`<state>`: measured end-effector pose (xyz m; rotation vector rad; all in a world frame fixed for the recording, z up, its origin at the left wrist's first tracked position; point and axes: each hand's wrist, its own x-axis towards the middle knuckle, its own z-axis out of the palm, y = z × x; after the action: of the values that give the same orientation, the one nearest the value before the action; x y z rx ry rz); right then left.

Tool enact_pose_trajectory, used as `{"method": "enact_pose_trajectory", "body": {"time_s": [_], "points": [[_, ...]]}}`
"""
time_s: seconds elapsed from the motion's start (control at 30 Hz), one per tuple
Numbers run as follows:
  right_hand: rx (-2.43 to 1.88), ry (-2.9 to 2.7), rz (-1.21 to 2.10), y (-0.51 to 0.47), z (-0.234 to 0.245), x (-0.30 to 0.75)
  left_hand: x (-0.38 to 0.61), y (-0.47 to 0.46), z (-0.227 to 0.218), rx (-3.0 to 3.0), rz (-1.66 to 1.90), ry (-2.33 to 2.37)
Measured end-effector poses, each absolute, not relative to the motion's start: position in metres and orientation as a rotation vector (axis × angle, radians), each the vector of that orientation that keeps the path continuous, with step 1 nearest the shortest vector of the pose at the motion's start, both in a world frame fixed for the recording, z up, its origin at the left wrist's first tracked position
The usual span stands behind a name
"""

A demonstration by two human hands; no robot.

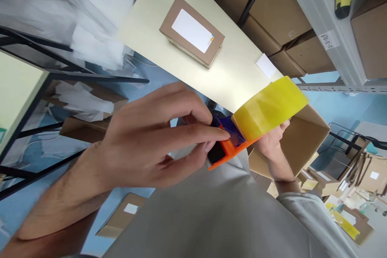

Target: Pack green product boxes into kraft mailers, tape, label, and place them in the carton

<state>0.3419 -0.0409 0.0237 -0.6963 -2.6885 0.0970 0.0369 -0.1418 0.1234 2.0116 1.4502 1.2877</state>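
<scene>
An orange and blue tape dispenser (231, 149) with a wide roll of yellowish packing tape (269, 109) is held up in front of my grey top. My left hand (157, 137) reaches in from the left, index finger and thumb closed on the dispenser's front end. Whether they also pinch the tape's loose end is hard to see. Behind the roll, my right hand (272, 139) is wrapped round the dispenser, its grip mostly hidden. Just beyond my right hand is an open cardboard box (302, 137).
A small brown box (193, 30) with a white label lies on the cream table (145, 20), near a white slip (266, 65). Shelves of cartons (278, 8) line the upper right. White packing material (99, 16) heaps at upper left. A flat carton (123, 213) is on the floor.
</scene>
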Motion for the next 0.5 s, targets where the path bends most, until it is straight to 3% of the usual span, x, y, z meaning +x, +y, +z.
{"method": "enact_pose_trajectory", "body": {"time_s": [0.17,0.33,0.5], "points": [[-0.609,-2.637,0.01,-0.04,0.033,0.335,0.034,-0.141,0.139,1.988,1.157,1.382],[-0.495,-2.516,-0.318,-0.04,0.049,0.323,0.025,-0.144,0.15,2.049,0.971,1.324],[-0.282,-2.394,-0.192,-0.041,0.056,0.318,0.018,-0.136,0.154,2.017,0.846,1.322]]}}
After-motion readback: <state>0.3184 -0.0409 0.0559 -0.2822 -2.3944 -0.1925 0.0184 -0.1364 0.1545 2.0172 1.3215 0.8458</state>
